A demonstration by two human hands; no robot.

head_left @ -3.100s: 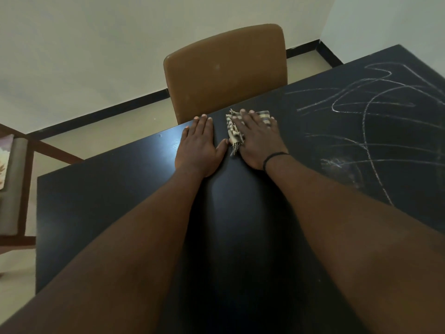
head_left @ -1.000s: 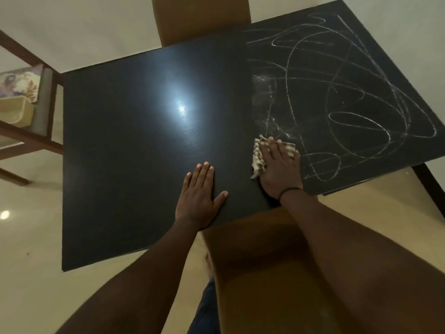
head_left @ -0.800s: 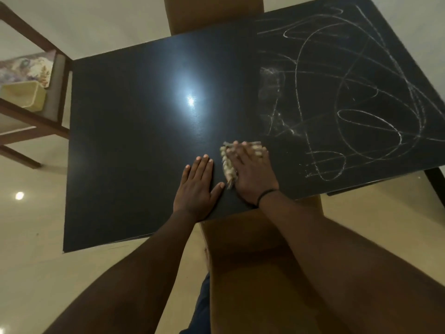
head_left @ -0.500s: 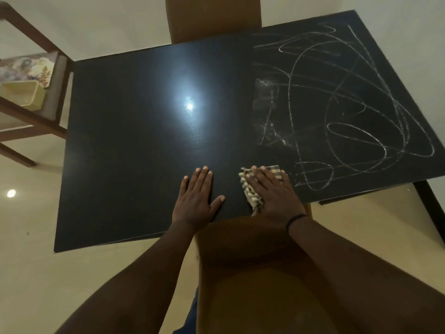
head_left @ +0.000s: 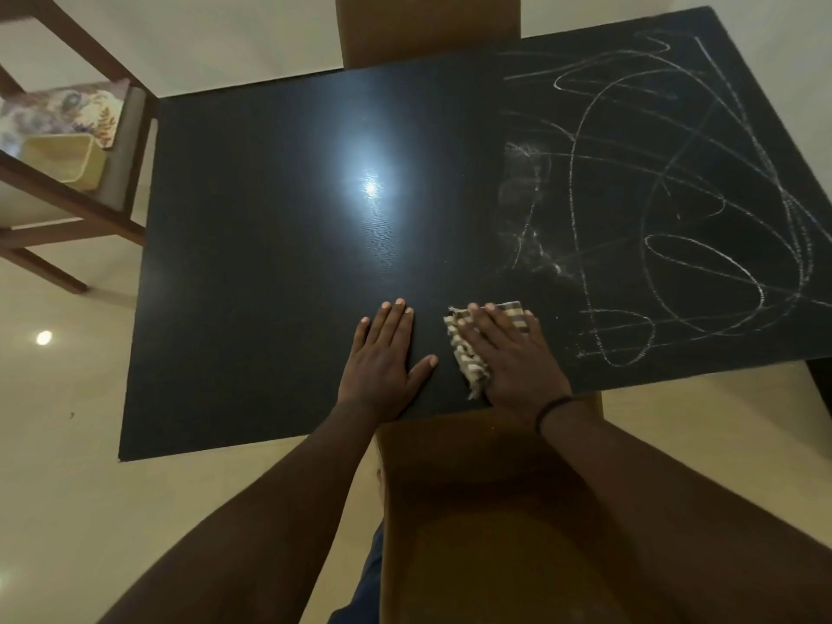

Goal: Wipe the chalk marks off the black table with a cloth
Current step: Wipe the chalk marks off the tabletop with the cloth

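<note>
Your checked cloth lies on the black table near its near edge, pressed flat under your right hand, fingers straight. Your left hand rests spread just left of it. Chalk marks cover the right half; wiping looks barely begun, so sweep right next.

checked cloth: bunched, near edge | chalk marks: right half of black table
</note>
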